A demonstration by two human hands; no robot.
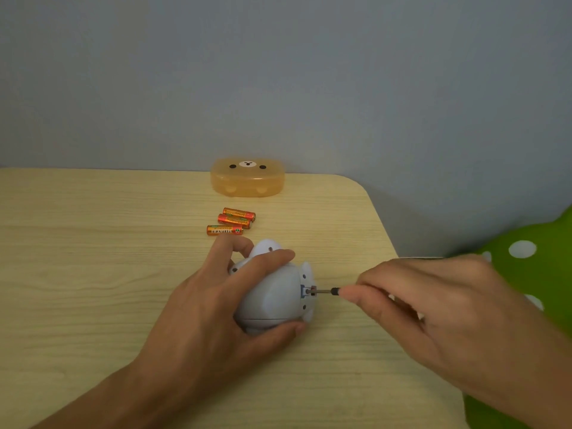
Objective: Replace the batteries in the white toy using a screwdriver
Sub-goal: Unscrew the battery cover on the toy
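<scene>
The white toy point(272, 298) lay on its side on the table point(93, 243), long axis running left to right and underside facing right, while the left hand point(216, 298) curled fingers and thumb round its body, apparently to brace it against the tool's push and twist. The right hand point(433, 305) pinched the screwdriver point(325, 291) in its fingertips, shaft in line with that axis, tip at the screw recess in the toy's base. Three batteries point(232, 222) lay just beyond the toy, likely within reach for the swap.
</scene>
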